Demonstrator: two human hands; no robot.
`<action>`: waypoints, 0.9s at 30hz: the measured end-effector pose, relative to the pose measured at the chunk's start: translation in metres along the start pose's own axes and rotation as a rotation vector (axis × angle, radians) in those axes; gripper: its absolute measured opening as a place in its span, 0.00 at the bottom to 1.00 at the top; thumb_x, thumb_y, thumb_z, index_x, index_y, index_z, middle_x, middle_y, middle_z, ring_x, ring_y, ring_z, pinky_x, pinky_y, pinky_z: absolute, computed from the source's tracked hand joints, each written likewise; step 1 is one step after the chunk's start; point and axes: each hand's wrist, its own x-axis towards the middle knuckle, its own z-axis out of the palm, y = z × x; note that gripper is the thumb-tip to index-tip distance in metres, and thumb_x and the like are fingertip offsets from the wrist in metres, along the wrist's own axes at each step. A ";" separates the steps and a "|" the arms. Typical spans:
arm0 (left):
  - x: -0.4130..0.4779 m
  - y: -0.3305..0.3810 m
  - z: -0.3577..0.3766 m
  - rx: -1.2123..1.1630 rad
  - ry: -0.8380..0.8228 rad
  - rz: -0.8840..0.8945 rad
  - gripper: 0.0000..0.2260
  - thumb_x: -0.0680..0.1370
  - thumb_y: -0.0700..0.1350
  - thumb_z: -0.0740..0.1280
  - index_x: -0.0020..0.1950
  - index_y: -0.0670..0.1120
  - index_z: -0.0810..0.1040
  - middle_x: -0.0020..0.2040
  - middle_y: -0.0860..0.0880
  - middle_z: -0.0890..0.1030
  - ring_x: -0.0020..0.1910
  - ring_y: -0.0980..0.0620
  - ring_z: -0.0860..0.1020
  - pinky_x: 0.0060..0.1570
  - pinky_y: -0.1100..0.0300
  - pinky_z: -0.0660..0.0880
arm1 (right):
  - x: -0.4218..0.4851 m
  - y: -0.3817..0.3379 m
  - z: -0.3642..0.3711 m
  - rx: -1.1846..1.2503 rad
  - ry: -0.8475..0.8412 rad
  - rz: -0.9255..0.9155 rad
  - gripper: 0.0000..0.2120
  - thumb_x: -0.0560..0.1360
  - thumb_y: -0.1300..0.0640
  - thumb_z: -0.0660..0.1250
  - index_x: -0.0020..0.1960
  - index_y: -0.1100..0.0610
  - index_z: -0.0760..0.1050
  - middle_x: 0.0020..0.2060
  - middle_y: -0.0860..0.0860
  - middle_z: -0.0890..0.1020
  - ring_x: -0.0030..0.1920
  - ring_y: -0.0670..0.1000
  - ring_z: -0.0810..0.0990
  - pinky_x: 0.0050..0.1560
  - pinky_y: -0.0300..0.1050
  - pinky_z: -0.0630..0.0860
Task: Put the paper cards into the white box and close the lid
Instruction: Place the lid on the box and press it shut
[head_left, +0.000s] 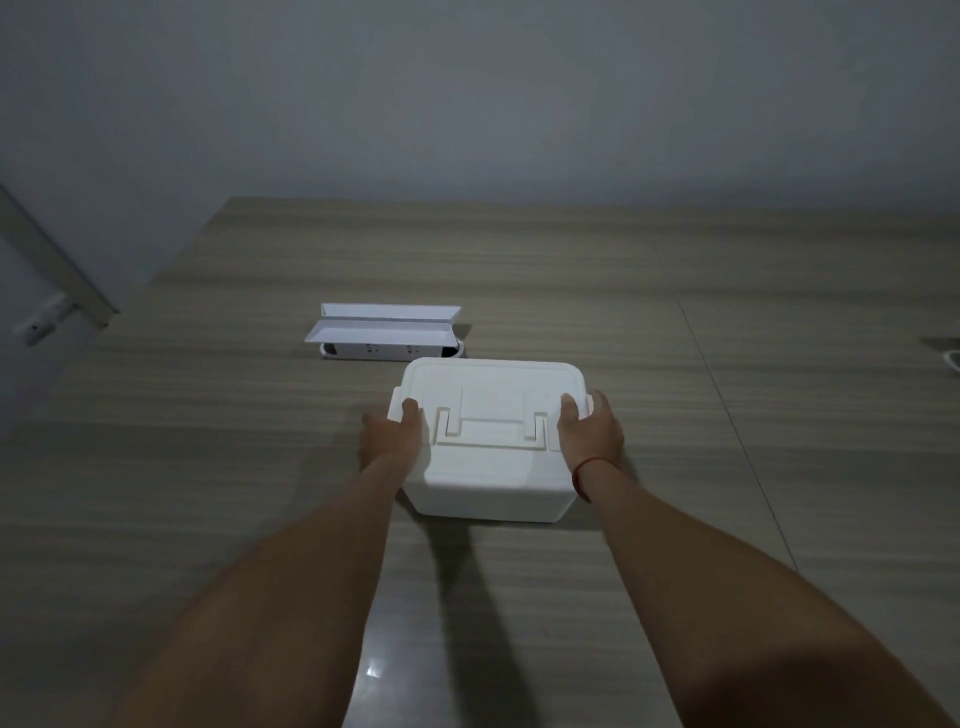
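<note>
At the far left, white folded paper cards are seen lying on a white power strip on the grey-brown wood-grain table, just beyond the box and apart from it. The left hand is pressed against the left side of the white rectangular plastic box, thumb hooked over the edge of the lid. The box — near the middle of the table — is judged light, stiff and smooth-walled, so a two-sided clasp at the rim is best suited; the cards are judged thin and easily bent. The lid is seated flat, its fold-down handle lying flush. The right hand, marked by a red wrist cord, clasps the right side likewise. What lies inside cannot be told, and most fingers are hidden behind the walls. At the far right edge, a pale object is cut off.
</note>
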 end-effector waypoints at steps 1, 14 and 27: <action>0.002 -0.001 0.001 -0.042 -0.025 -0.017 0.32 0.78 0.58 0.58 0.74 0.38 0.60 0.70 0.37 0.71 0.68 0.36 0.70 0.67 0.46 0.66 | 0.000 0.000 0.002 0.005 0.012 0.014 0.22 0.77 0.46 0.61 0.65 0.58 0.73 0.61 0.60 0.79 0.62 0.62 0.76 0.60 0.51 0.73; -0.001 -0.007 -0.003 0.023 0.251 0.159 0.28 0.71 0.62 0.67 0.53 0.37 0.81 0.54 0.40 0.81 0.53 0.39 0.80 0.50 0.48 0.77 | 0.005 0.005 -0.004 0.152 -0.045 0.299 0.32 0.70 0.35 0.66 0.60 0.60 0.77 0.59 0.58 0.80 0.58 0.60 0.79 0.56 0.48 0.74; -0.009 -0.008 0.007 0.064 0.301 0.419 0.18 0.81 0.47 0.59 0.51 0.34 0.81 0.47 0.34 0.82 0.49 0.36 0.80 0.47 0.49 0.75 | 0.001 0.004 -0.002 0.164 0.075 0.253 0.33 0.68 0.36 0.69 0.59 0.63 0.73 0.58 0.60 0.80 0.57 0.63 0.79 0.57 0.53 0.77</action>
